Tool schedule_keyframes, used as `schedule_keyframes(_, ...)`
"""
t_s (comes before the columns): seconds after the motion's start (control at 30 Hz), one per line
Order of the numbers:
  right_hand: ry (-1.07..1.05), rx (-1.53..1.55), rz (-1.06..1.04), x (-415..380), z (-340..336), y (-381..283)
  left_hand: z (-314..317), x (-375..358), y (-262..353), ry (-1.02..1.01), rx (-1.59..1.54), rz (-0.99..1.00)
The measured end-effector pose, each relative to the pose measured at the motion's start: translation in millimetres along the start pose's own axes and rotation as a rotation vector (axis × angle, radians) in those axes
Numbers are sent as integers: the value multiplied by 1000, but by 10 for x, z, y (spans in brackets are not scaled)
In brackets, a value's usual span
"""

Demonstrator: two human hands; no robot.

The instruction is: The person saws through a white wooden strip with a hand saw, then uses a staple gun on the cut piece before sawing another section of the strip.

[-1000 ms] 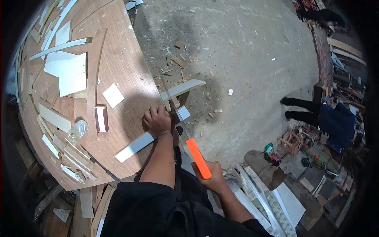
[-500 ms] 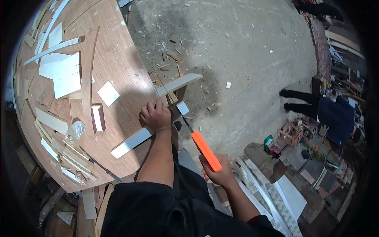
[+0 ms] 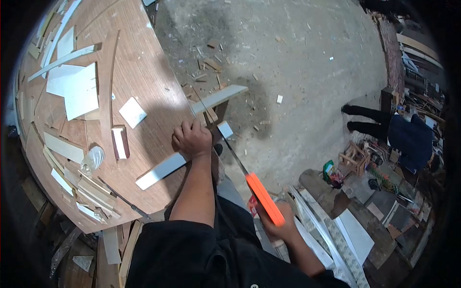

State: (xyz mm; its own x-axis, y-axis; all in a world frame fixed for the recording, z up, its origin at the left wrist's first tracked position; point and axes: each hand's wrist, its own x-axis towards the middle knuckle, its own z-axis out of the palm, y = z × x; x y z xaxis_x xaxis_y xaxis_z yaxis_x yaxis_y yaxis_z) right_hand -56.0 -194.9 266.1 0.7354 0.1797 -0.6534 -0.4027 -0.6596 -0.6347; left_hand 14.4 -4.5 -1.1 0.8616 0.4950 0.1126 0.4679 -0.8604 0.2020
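My right hand [image 3: 281, 222] is wrapped round the orange handle of a hand saw [image 3: 265, 199]. The saw's thin blade runs up and to the left, crossing a white-faced wood strip [image 3: 161, 171] just past the table's edge. My left hand [image 3: 193, 139] presses down on that strip with curled fingers, hiding its middle part. The strip's short white end sticks out on the far side of the blade. Close beyond my left fingers, a second pale board [image 3: 221, 98] juts out over the floor.
On the wooden table [image 3: 139, 67] lie a white square piece [image 3: 132, 113], a dark-edged block [image 3: 120, 143], a clear plastic cup [image 3: 92, 159] and several offcuts. Scraps litter the concrete floor [image 3: 307, 120]. Another person [image 3: 408, 139] bends over piled material at the right. Long panels [image 3: 331, 235] lie beside me.
The saw and my right hand have drawn back toward my body, down and to the right. My left hand stays pressed on the strip.
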Motion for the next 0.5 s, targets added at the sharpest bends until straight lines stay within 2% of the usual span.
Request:
schedule_keyframes(0.03,6,44,-24,262,169,206,-11,-40,0,20,7,19)
schedule_keyframes(0.1,-23,82,39,566,182,-85,101,-30,-75,58,39,22)
schedule_keyframes(0.2,4,155,121,553,92,-119,122,-47,-45,20,27,-16)
schedule_keyframes(0.3,84,29,18,465,230,-226,112,-42,-27,3,48,3)
schedule_keyframes(0.37,36,9,57,190,38,-321,74,-65,-30,-31,63,-14)
schedule_keyframes(0.4,11,-4,67,-93,-151,-434,38,-63,-19,23,45,19)
schedule_keyframes(0.43,-23,21,145,-404,-295,-431,-63,-162,-42,-16,49,19)
schedule_keyframes(0.5,-39,30,182,-454,-419,-405,-58,-18,33,-59,58,17)
